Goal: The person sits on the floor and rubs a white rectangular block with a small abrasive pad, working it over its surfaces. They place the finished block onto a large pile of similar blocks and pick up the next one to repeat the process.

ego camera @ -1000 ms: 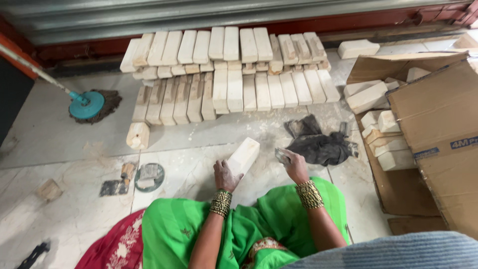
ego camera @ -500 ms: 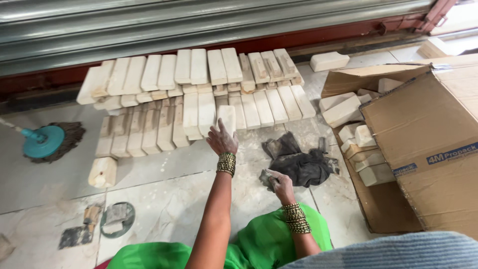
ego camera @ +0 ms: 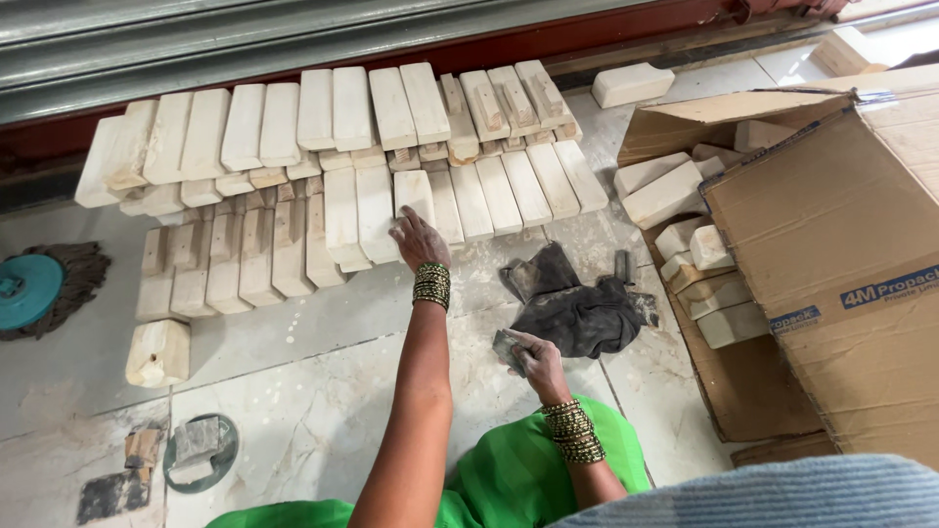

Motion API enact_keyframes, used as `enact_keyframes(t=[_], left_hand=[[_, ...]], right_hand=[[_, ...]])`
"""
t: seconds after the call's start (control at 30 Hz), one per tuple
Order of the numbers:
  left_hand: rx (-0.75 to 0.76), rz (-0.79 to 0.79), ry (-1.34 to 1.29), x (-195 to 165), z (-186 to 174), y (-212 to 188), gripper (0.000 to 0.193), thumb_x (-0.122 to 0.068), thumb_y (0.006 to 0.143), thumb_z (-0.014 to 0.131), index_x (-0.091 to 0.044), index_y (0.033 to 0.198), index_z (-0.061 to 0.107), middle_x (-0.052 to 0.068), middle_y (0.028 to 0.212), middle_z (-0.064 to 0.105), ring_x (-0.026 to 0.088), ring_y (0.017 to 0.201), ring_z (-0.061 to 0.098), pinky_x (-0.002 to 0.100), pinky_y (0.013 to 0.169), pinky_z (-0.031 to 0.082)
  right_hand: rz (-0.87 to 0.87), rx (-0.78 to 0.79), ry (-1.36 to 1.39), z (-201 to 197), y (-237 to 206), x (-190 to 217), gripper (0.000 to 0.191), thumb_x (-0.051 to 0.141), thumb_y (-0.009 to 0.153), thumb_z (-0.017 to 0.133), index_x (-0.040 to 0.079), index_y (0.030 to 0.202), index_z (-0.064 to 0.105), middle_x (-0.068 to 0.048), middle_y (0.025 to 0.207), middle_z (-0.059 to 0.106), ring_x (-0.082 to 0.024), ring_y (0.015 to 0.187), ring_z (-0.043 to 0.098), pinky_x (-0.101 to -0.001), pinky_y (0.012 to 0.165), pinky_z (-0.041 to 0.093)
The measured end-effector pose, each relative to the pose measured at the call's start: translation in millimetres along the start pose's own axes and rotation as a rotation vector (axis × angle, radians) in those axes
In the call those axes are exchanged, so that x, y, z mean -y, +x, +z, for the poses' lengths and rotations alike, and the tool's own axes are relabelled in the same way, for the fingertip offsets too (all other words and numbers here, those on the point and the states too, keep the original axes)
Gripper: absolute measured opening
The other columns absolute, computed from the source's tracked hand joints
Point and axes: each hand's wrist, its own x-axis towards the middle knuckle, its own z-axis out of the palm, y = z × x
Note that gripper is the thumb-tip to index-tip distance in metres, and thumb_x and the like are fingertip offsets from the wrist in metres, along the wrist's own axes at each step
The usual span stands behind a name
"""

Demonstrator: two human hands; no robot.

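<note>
My left hand [ego camera: 419,241] is stretched forward, its fingers on the near end of a white block [ego camera: 414,194]. That block lies in the lower row of white blocks [ego camera: 293,244] on the floor. A second layer of blocks [ego camera: 323,117] is stacked behind, against the shutter. My right hand [ego camera: 536,367] stays close to my green-clad lap and grips a small grey abrasive pad [ego camera: 507,344]. Gold and dark bangles circle both wrists.
A dark crumpled cloth [ego camera: 572,308] lies right of my hands. An open cardboard box [ego camera: 831,244] at the right holds more white blocks [ego camera: 675,191]. At the left are a teal mop head [ego camera: 29,288], one standing block [ego camera: 156,352] and a round lid [ego camera: 201,452].
My left hand carried the white block from near my lap forward and set it into the lower row. My right hand kept the grey pad and hardly moved.
</note>
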Motion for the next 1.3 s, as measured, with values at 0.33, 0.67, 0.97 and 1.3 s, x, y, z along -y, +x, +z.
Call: enact_keyframes(t=[0.33,0.67,0.97,1.3], left_hand=[[-0.067,0.04,-0.257,1.9,5.9,13.6,0.075,-0.017,0.093,0.052,-0.005,0.162,0.025,0.015,0.17,0.023,0.035,0.156,0.023,0.054,0.127,0.012],[-0.053,0.069,-0.238,2.1,13.5,19.3,0.071,-0.019,0.097,0.051,-0.007,0.162,0.025,0.013,0.17,0.022,0.036,0.156,0.021,0.056,0.126,0.011],[0.104,0.18,-0.324,10.8,-1.0,21.2,0.09,-0.033,0.087,0.069,-0.01,0.161,0.023,0.013,0.169,0.02,0.039,0.155,0.017,0.053,0.126,0.012],[0.076,0.187,-0.222,5.0,9.3,26.8,0.09,-0.043,0.092,0.064,-0.01,0.164,0.02,0.013,0.171,0.016,0.033,0.158,0.014,0.052,0.128,0.012]], right_hand=[[0.017,0.031,-0.028,3.3,-13.0,12.9,0.036,-0.002,0.097,0.056,0.001,0.132,0.068,-0.009,0.105,0.078,-0.014,0.084,0.075,-0.0259,0.065,0.061],[0.033,0.067,-0.043,7.4,-15.2,7.8,0.037,-0.001,0.098,0.057,0.001,0.133,0.067,-0.008,0.107,0.077,-0.014,0.087,0.075,-0.0259,0.066,0.061],[0.028,0.09,-0.051,13.4,-12.1,5.7,0.037,-0.001,0.098,0.056,0.002,0.133,0.068,-0.006,0.105,0.076,-0.013,0.087,0.074,-0.0255,0.066,0.061],[0.05,0.107,-0.061,13.3,-5.1,-7.8,0.039,-0.001,0.097,0.054,0.002,0.134,0.066,-0.008,0.105,0.076,-0.013,0.087,0.075,-0.0255,0.066,0.061]])
